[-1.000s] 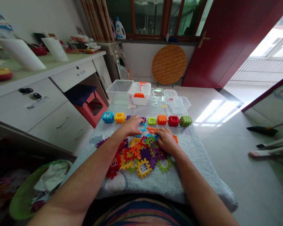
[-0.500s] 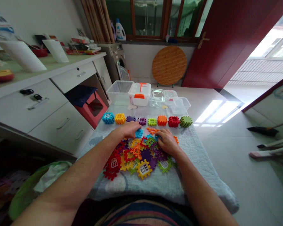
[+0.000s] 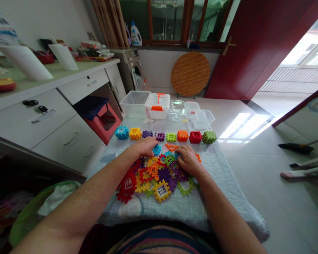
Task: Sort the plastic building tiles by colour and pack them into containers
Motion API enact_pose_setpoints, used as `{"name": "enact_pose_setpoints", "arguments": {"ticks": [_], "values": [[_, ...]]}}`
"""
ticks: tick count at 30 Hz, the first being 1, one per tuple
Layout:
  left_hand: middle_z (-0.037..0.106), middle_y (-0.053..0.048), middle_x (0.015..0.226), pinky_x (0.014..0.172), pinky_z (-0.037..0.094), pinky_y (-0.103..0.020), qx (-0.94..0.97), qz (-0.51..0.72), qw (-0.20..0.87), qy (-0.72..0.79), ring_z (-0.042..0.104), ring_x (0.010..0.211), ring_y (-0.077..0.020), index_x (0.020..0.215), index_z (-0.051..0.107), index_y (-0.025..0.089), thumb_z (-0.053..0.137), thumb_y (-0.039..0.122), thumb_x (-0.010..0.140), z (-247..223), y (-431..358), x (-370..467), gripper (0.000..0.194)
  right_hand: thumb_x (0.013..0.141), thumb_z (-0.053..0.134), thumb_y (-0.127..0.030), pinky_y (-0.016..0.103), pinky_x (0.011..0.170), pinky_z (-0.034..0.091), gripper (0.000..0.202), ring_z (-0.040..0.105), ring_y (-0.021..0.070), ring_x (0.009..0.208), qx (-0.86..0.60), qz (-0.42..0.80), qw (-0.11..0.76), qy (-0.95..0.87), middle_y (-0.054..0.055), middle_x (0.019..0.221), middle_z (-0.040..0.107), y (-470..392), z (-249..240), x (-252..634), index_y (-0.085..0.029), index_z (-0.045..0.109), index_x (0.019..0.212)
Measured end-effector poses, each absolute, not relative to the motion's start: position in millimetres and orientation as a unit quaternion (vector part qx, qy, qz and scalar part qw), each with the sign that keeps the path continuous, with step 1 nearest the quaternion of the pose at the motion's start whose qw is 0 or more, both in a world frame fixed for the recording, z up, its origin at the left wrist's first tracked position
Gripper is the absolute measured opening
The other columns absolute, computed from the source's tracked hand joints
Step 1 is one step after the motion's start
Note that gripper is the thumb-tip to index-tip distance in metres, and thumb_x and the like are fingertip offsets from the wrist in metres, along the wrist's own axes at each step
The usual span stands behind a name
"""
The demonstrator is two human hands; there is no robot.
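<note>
My left hand is closed at the far edge of a mixed pile, its fingers pinching a blue interlocking plastic tile. To its right my right hand has its fingertips closed on another blue tile, mostly hidden beneath them. An orange triangular tile lies between the two hands. Nearer to me, the pile holds red tiles, a yellow window tile, purple tiles and a green window tile, overlapping one another.
Colour-sorted stacks cross the table beyond my hands, from a blue stack to an olive green stack. Behind them stand a clear open bin, a lidded box with orange clasps and smaller clear containers. A patterned cloth covers the table.
Both hands keep almost the same place and grip. The whole view has shifted very slightly; the pile and stacks look the same.
</note>
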State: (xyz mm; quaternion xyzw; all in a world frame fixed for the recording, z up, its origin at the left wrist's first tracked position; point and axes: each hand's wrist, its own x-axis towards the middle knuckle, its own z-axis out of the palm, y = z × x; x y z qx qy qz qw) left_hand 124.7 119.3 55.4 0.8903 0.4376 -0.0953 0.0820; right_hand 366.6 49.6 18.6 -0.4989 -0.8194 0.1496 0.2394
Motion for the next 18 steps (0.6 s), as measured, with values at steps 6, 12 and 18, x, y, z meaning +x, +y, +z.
{"name": "enact_pose_setpoints", "arguments": {"ticks": [6,12,18], "values": [[0.063,-0.009,0.112,0.089,0.048,-0.034,0.893,-0.094,0.09,0.431,0.059,0.104,-0.0267,0.104,0.066,0.022,0.068,0.022,0.065,60,117,128,0.039,0.082,0.051,-0.012,0.036,0.088,0.04,0.025,0.051,0.0232,0.095,-0.499,0.15,0.243,-0.818,0.008,0.1,0.064,50,17,367,-0.019,0.068,0.1],[0.063,-0.01,0.109,0.087,0.049,-0.035,0.892,-0.098,0.079,0.433,0.06,0.103,-0.0282,0.102,0.066,0.019,0.068,0.023,0.064,63,115,130,0.038,0.082,0.052,-0.012,0.037,0.09,0.04,0.025,0.051,0.0238,0.097,-0.499,0.149,0.248,-0.817,0.009,0.1,0.064,50,15,366,-0.018,0.068,0.1],[0.061,-0.011,0.114,0.097,0.046,-0.034,0.902,0.0,0.077,0.424,0.058,0.106,-0.026,0.113,0.062,0.015,0.068,0.026,0.065,62,111,113,0.049,0.082,0.051,-0.012,0.036,0.088,0.04,0.024,0.052,0.0236,0.094,-0.496,0.146,0.247,-0.82,0.009,0.097,0.064,49,19,366,-0.017,0.068,0.098]]}}
